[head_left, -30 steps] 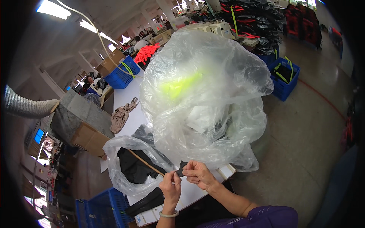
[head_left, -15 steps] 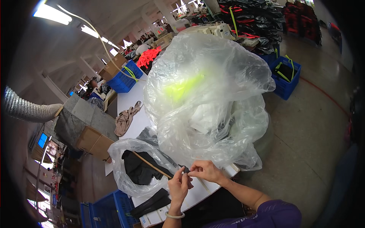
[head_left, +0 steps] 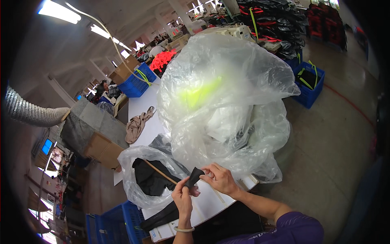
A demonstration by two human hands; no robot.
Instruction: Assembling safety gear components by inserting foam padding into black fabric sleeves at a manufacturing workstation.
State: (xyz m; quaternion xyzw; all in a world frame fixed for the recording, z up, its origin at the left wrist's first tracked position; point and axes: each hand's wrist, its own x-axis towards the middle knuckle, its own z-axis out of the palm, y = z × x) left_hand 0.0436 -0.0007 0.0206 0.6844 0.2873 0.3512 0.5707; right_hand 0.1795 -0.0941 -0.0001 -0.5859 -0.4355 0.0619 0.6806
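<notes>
A small piece of black fabric [head_left: 194,177] is stretched between my hands above the near edge of the white table [head_left: 205,196]. My left hand [head_left: 183,200] grips its lower left end, thumb on top. Fingertips of my right hand [head_left: 220,179] pinch its right edge. A thin tan stick [head_left: 160,172] slants from an open clear plastic bag [head_left: 126,179] toward my left hand; whether that hand touches it I cannot tell. Black cloth [head_left: 148,183] lies inside the bag. Another strip of black fabric [head_left: 161,216] rests at the table's near left edge.
A large, bulging clear plastic bag [head_left: 227,118] covers much of the table beyond my hands. A crumpled brown cloth [head_left: 138,126] lies left of it. Blue crates stand at near left [head_left: 115,223], far left [head_left: 136,84] and on the floor at right [head_left: 310,91].
The black fabric piece now shows as a wider flap between my hands, where before only a small bit was visible. My left hand has shifted slightly left.
</notes>
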